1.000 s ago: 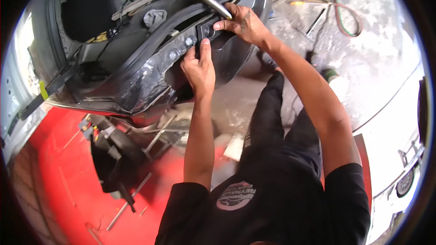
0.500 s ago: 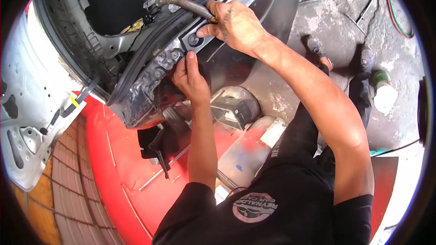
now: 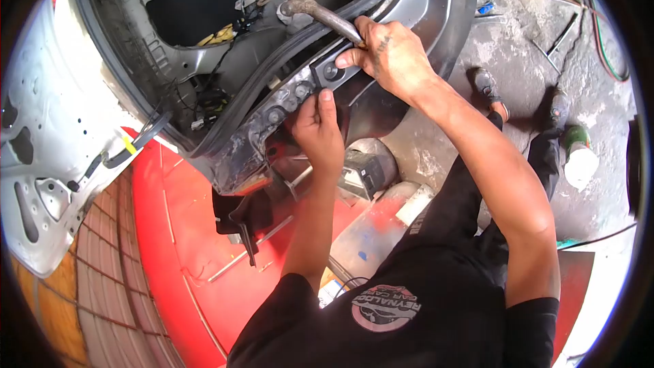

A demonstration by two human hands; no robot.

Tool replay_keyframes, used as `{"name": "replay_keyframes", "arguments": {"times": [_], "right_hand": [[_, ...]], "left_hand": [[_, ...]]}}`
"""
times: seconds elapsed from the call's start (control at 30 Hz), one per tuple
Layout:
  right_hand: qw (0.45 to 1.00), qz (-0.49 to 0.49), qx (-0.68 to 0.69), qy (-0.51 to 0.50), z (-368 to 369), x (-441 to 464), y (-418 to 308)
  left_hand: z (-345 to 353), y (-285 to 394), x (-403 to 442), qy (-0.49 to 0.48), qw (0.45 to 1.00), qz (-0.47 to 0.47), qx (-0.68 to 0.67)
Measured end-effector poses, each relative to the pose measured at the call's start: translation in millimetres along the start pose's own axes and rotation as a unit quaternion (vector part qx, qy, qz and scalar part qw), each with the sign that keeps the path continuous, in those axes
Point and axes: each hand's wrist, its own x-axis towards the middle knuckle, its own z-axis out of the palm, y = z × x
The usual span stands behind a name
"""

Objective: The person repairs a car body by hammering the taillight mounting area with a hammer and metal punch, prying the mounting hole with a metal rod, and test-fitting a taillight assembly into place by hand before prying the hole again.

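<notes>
My right hand [image 3: 402, 61] is wrapped around the handle of a hammer [image 3: 320, 12], whose worn head points up and left over the car body opening. The thumb of that hand presses on a dark grey bracket [image 3: 331, 70] with a round hole, lying along the edge of the car's rear corner panel [image 3: 426, 3]. Below it, my left hand [image 3: 320, 126] has curled fingers, with its thumb tip at the bracket's lower edge. Where those fingertips go behind the edge is hidden. Several round bumps [image 3: 289, 103] mark the scuffed metal beside the bracket.
A black rubber seal [image 3: 255, 88] borders the opening, with wiring inside. An unpainted white panel [image 3: 41, 191] stands at left. Below the car corner lie a red panel [image 3: 163, 232] and a black box [image 3: 371, 170]. Hoses [image 3: 599, 41] and tools lie on the concrete floor.
The view has shifted, so the car corner and both hands appear farther right and slightly lower. Both hands keep about the same places at the bracket, and the hammer stays in my right hand.
</notes>
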Motion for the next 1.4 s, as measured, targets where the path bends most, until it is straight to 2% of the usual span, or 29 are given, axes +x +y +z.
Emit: {"name": "replay_keyframes", "arguments": {"times": [0.1, 0.13, 0.17, 0.23, 0.33, 0.43, 0.47, 0.57, 0.63, 0.7, 0.73, 0.77, 0.83, 0.9, 0.97, 1.03, 1.17, 1.2, 1.4], "right_hand": [[1.0, 0.011, -0.006, 0.007, 1, -1, 0], [1.0, -0.001, -0.008, 0.005, 0, -3, 0], [1.0, -0.007, -0.003, 0.014, 1, -2, 4], [0.999, -0.02, 0.012, 0.027, 8, -2, 10], [0.997, -0.049, 0.017, 0.056, 10, -4, 11], [0.994, -0.07, 0.024, 0.079, 14, -3, 19], [0.995, -0.067, 0.032, 0.073, 15, -4, 17], [0.989, -0.084, 0.047, 0.109, 20, -7, 23], [0.989, -0.074, 0.074, 0.102, 20, -9, 26], [0.975, -0.101, 0.13, 0.147, 7, -25, 43], [0.971, -0.103, 0.132, 0.169, -9, -42, 48], [0.967, -0.104, 0.136, 0.188, -24, -63, 52], [0.971, 0.02, 0.201, 0.126, -54, -107, 71], [0.952, 0.05, 0.235, 0.19, -62, -146, 105], [0.947, 0.101, 0.185, 0.244, -59, -185, 145], [0.93, 0.188, 0.205, 0.241, -51, -221, 173], [0.933, 0.285, 0.153, 0.157, -28, -287, 218], [0.934, 0.301, 0.128, 0.143, -24, -299, 225], [0.922, 0.361, 0.05, 0.128, -35, -326, 252]], "left_hand": [[-13, 26, -23, 0.005, 0.998, 0.044, 0.053], [-27, 40, -23, -0.02, 0.967, 0.173, 0.184], [-33, 64, -22, -0.024, 0.937, 0.258, 0.234], [-36, 89, -3, -0.016, 0.887, 0.356, 0.294], [-27, 102, 39, -0.134, 0.838, 0.317, 0.423], [-18, 105, 63, -0.185, 0.792, 0.272, 0.514], [-17, 103, 65, -0.197, 0.765, 0.287, 0.543], [-8, 111, 66, -0.238, 0.748, 0.152, 0.601], [-8, 119, 66, -0.259, 0.767, 0.151, 0.567], [-11, 114, 76, -0.29, 0.782, 0.139, 0.535], [-12, 113, 77, -0.297, 0.805, 0.093, 0.505], [-10, 115, 78, -0.301, 0.796, 0.094, 0.517], [-6, 121, 78, -0.307, 0.78, 0.092, 0.537], [-3, 118, 76, -0.29, 0.786, 0.088, 0.539], [-2, 110, 77, -0.273, 0.794, 0.087, 0.537], [2, 112, 81, -0.259, 0.781, 0.084, 0.562], [-1, 111, 77, -0.254, 0.786, 0.087, 0.557], [-5, 109, 81, -0.276, 0.785, 0.107, 0.544], [-15, 112, 103, -0.376, 0.785, 0.068, 0.487]]}}
